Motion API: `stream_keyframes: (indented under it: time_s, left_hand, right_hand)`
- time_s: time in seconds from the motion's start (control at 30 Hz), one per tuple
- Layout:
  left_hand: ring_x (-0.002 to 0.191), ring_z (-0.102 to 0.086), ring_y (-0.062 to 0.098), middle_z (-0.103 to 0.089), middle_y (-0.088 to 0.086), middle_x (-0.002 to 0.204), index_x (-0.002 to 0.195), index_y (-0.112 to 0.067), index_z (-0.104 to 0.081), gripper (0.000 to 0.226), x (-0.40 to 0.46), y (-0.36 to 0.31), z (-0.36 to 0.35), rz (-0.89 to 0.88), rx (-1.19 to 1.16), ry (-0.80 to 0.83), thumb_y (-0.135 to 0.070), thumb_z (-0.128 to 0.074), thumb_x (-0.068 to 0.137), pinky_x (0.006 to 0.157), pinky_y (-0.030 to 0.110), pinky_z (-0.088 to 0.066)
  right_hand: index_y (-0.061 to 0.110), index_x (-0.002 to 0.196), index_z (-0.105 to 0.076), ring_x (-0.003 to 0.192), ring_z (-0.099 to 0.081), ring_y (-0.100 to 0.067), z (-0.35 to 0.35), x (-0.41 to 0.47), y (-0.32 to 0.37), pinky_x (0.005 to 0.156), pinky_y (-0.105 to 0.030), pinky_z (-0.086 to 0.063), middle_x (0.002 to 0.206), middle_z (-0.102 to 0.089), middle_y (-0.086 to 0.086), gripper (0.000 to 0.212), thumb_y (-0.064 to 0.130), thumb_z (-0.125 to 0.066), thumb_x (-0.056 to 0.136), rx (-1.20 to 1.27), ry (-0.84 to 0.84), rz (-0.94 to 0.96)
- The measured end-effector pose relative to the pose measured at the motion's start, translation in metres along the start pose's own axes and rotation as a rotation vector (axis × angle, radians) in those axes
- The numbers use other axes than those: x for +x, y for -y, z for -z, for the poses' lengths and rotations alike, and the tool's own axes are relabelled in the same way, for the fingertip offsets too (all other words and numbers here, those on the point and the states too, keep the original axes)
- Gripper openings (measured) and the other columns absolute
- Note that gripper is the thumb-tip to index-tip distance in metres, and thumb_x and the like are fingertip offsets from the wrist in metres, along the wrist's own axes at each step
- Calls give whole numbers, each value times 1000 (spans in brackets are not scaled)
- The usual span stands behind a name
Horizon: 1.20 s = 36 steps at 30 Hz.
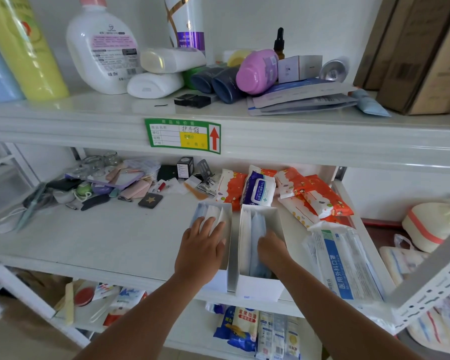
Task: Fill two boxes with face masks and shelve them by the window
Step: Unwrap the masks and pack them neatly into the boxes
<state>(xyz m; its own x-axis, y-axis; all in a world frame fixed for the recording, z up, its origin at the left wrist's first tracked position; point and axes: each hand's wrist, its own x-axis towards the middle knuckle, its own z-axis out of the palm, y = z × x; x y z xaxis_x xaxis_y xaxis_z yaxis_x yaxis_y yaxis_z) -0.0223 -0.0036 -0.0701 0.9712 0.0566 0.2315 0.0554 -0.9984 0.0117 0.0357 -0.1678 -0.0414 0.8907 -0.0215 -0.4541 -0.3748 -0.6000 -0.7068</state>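
1. Head view: two white boxes, left box (225,245) and right box (260,255), stand touching at the middle shelf's (102,242) front edge, long axes running toward the back.
2. Left hand (202,252) lies flat, fingers spread on the left box's face masks (212,214).
3. Right hand (272,252) reaches into the right box; its grip is hidden.
4. Open shelf lies left; packets (315,201) crowd behind and right.

left hand (202,249): lies flat, fingers spread, on the face masks (210,215) in the left box (228,245)
right hand (272,249): fingers dip into the right box (260,288), touching its blue masks (257,224)
boxes: white, open-topped, side by side on the middle shelf (102,240)
beyond the hands: orange wipe packs (320,198)
right of the right hand: blue-and-white mask packet (346,263)
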Motion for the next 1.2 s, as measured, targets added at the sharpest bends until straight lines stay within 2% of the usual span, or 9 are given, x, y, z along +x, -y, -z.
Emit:
stream_keyframes:
  time_s: [0.13, 0.2, 0.27, 0.33, 0.53, 0.73, 0.9, 1.1, 1.2]
  left_hand:
    - [122, -57, 29, -63, 3, 129, 123, -24, -60, 49, 0, 1, -2, 2, 7, -5, -42, -26, 94, 93, 41, -51]
    - [122, -56, 28, -62, 2, 129, 124, -25, -59, 53, -1, 1, -2, 6, 1, -7, -43, -17, 97, 93, 41, -51]
    - [123, -55, 27, -61, 2, 130, 125, -25, -58, 60, -1, 1, -2, 6, -9, -11, -44, -8, 98, 94, 41, -51]
    - [123, -55, 28, -61, 2, 130, 125, -24, -58, 55, 0, 0, -2, 5, -16, -19, -43, -15, 97, 93, 42, -52]
    - [123, -56, 28, -60, 3, 132, 131, -24, -52, 48, -1, 1, -2, -26, 0, -62, -39, -27, 93, 93, 41, -51]
    - [128, -51, 26, -56, 1, 137, 136, -27, -47, 47, 0, 2, -7, -70, 22, -75, -40, -25, 97, 99, 40, -46]
    - [127, -52, 26, -58, -1, 134, 135, -28, -49, 52, -2, 3, -3, -136, 8, -54, -44, -13, 100, 99, 41, -47]
    - [122, -56, 26, -61, -1, 131, 130, -29, -54, 58, -4, 2, 5, -234, 6, -17, -46, -7, 100, 94, 42, -51]
    - [124, -55, 26, -60, -3, 131, 129, -32, -53, 55, -3, 2, 4, -240, -2, -1, -46, -8, 100, 95, 41, -50]
  right_hand:
    - [1, 125, -51, 94, -47, -21, -2, 1, -4, 92, -37, -44, 104, -48, -7, 32, 14, -35, 100, 173, 45, 88]
    - [9, 110, -50, 90, -48, -20, -1, 4, -5, 91, -38, -45, 102, -49, -7, 15, 14, -38, 101, 296, 60, 44]
    - [11, 103, -45, 76, -51, -18, 0, 1, -5, 77, -33, -48, 89, -52, -4, 6, 16, -48, 100, 504, 68, -42]
    - [13, 102, -45, 70, -49, -14, 0, 0, -4, 68, -29, -47, 82, -49, -3, 13, 21, -54, 98, 640, 73, -110]
    - [15, 117, -48, 95, -55, -26, -6, -1, 1, 87, -45, -47, 95, -53, -9, 26, 29, -54, 97, 699, 80, -222]
    - [16, 112, -47, 79, -53, -19, -13, -1, 1, 82, -43, -47, 90, -53, -5, 20, 31, -51, 98, 644, 87, -148]
    - [18, 114, -47, 92, -55, -20, -21, -2, 2, 94, -44, -49, 88, -52, 0, 20, 30, -50, 98, 538, 21, -57]
    - [18, 126, -41, 109, -57, -26, -25, -11, 4, 101, -47, -48, 118, -56, -7, 35, 34, -50, 98, 432, 70, 37]
    - [15, 128, -42, 111, -57, -27, -24, -14, 5, 100, -46, -49, 121, -55, -9, 38, 35, -51, 97, 369, 60, 61]
